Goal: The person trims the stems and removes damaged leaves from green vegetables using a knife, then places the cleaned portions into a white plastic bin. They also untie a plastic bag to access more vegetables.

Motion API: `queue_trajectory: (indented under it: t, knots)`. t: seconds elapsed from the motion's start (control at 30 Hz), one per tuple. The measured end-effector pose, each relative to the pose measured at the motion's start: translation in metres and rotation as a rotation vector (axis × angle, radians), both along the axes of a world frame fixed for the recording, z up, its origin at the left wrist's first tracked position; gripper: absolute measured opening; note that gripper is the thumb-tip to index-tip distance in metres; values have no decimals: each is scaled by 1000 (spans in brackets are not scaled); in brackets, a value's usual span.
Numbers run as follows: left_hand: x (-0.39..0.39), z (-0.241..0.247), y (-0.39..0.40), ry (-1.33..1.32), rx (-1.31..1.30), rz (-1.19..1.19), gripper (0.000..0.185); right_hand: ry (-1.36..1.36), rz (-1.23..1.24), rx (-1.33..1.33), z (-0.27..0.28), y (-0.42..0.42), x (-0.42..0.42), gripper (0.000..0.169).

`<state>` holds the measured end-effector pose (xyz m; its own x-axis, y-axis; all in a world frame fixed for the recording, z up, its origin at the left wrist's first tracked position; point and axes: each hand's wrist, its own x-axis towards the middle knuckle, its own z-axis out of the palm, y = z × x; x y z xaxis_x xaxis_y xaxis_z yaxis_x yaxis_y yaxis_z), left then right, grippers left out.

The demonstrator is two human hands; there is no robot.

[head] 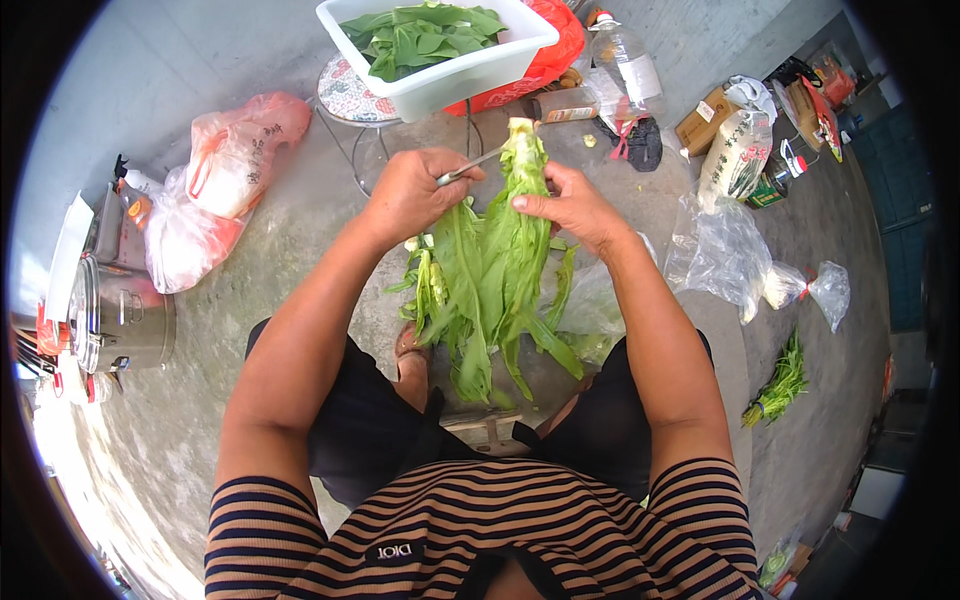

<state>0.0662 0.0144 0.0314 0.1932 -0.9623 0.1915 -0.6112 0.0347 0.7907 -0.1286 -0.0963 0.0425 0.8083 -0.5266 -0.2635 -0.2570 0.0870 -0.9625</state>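
Note:
My left hand (426, 187) grips a small knife (466, 169) by its handle, and the blade points right, reaching the stem's edge. Held in my right hand (576, 206) is a head of long-leaved greens (517, 225), probably a kind of lettuce. Its pale, thick cut end is at the top and the leaves hang down between my knees. Below my left hand, more trimmed greens (426, 285) are partly hidden by the hanging leaves. A white plastic tub (442, 97) in front of me holds flat green leaves (427, 37).
A round patterned stool (356, 88) stands by the tub. Pink plastic bags (232, 169) and a steel pot (127, 319) are at left. To the right lie a clear plastic bag (724, 251) and a tied bunch of greens (780, 382). A large clear bottle (624, 67) stands at the wall.

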Motion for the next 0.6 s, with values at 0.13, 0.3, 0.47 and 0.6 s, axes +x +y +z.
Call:
queue_trajectory:
  t: [0.13, 0.3, 0.47, 0.6]
  knots:
    - [-14, 5, 0, 37, 2, 26, 29, 42, -103, -74, -9, -9, 0, 42]
    - [-41, -7, -11, 281, 21, -27, 43, 4, -204, 35, -7, 6, 12, 47]
    - [-37, -1, -11, 773, 148, -119, 26, 6, -168, 47, -7, -12, 2, 46]
    - [-32, -5, -12, 612, 204, -71, 22, -81, -216, -4, -13, -7, 7, 42]
